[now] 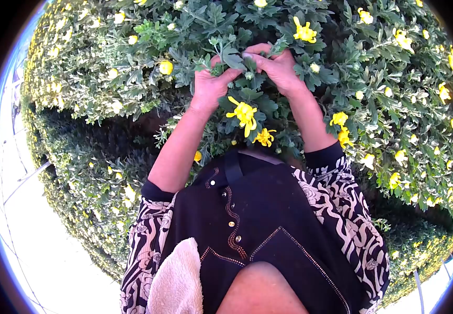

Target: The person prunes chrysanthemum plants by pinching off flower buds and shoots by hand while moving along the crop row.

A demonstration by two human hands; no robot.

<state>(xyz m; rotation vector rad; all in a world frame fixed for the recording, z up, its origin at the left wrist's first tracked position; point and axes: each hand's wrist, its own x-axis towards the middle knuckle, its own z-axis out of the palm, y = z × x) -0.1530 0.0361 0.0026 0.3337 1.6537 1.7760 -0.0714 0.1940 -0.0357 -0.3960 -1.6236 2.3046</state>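
Both hands are among the leafy tops of chrysanthemum plants in the upper middle of the head view. My left hand (212, 86) is closed, with thumb and fingers pinched around a leafy chrysanthemum stem (229, 55). Just right of it, my right hand (278, 68) is closed too, thumb and forefinger pressed together among the leaves. What lies between those right fingertips is hidden. A pale green bud (249, 76) sits between the two hands. Below them an open yellow chrysanthemum (244, 115) and a smaller yellow bloom (264, 137) stand near my chest.
Dense rows of chrysanthemums (394, 89) with yellow blooms and pale buds spread on both sides. A dark gap (116, 133) runs between rows at the left, another at the lower right. A light towel (177, 280) hangs over my front. Thin poles stand at the bright left edge.
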